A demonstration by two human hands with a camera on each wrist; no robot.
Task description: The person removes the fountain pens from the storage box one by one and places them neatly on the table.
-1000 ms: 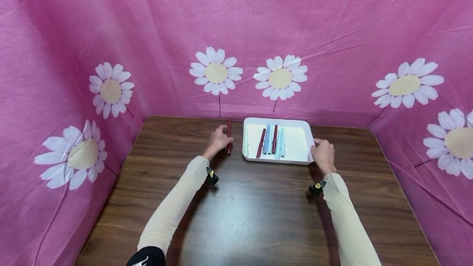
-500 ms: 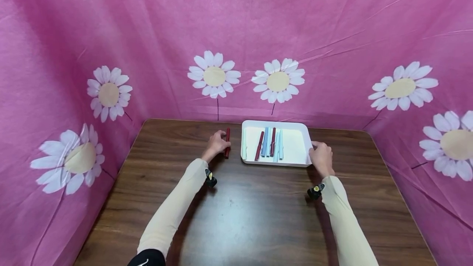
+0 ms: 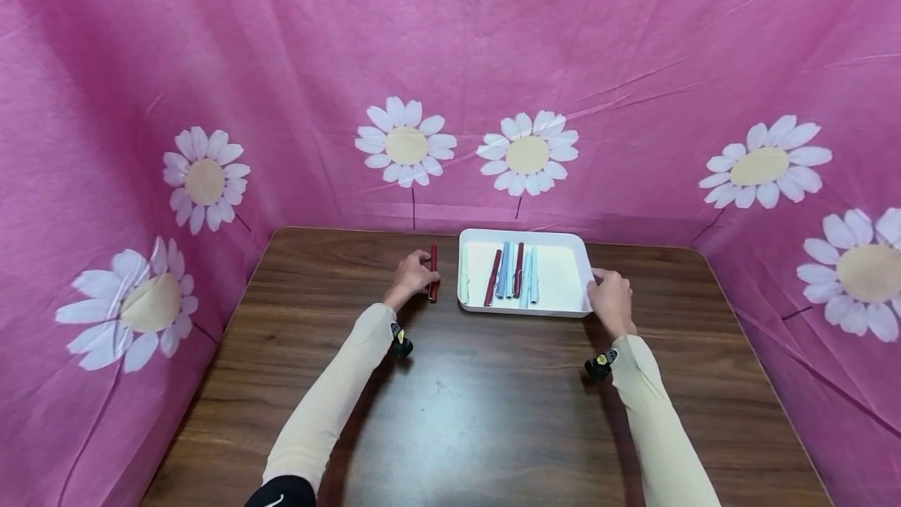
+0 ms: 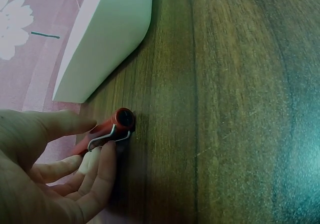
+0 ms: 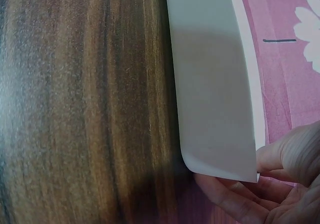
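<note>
Thumb and fingers of my left hand (image 3: 412, 275) pinch a dark red pen (image 3: 433, 272) just left of the white tray. The left wrist view shows the pen (image 4: 107, 131) with its silver wire clip and round end toward the camera, low over the wood. My right hand (image 3: 611, 300) grips the right end of the white tray (image 3: 580, 264), thumb at the rim and fingers under the corner (image 5: 225, 176). Inside the tray lie red pens (image 3: 493, 278), a blue pen (image 3: 503, 272) and several pale pens (image 3: 533, 276), roughly side by side; one pale green pen (image 3: 464, 276) lies along the left wall.
Both hands work on a brown wooden table (image 3: 450, 413), near its far edge. A pink curtain (image 3: 450, 37) with white daisies hangs behind the table and along both sides. Small black cameras (image 3: 401, 341) sit on the wrists.
The red pen in my left hand has come slightly nearer the person relative to the tray. My right hand keeps its place at the tray's end. The head view has shifted slightly.
</note>
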